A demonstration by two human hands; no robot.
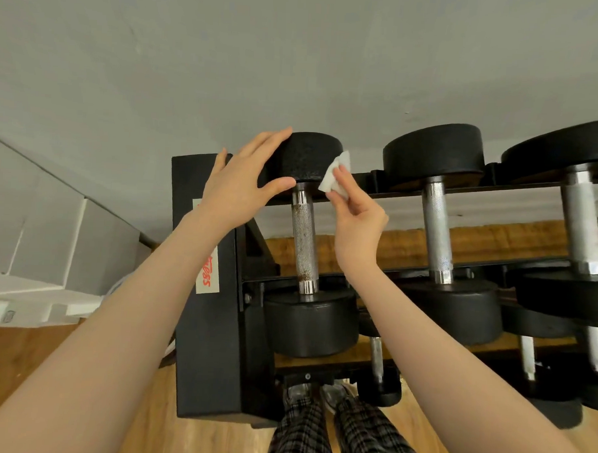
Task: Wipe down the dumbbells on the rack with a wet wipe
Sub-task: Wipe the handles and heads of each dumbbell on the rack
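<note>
A black dumbbell (305,240) with a knurled, partly rusty steel handle lies at the left end of the black rack (211,325). My left hand (245,176) cups the left side of its far head, fingers spread over the top and thumb under the edge. My right hand (356,215) pinches a small white wet wipe (336,175) and presses it against the right side of that same head. Two more black dumbbells (438,232) (578,221) lie to the right on the top tier.
Lower tiers hold more dumbbells (377,366). A grey wall (230,52) stands directly behind the rack. White boxes (50,243) sit at the left. The wooden floor (196,437) and my plaid trouser legs (333,436) are below.
</note>
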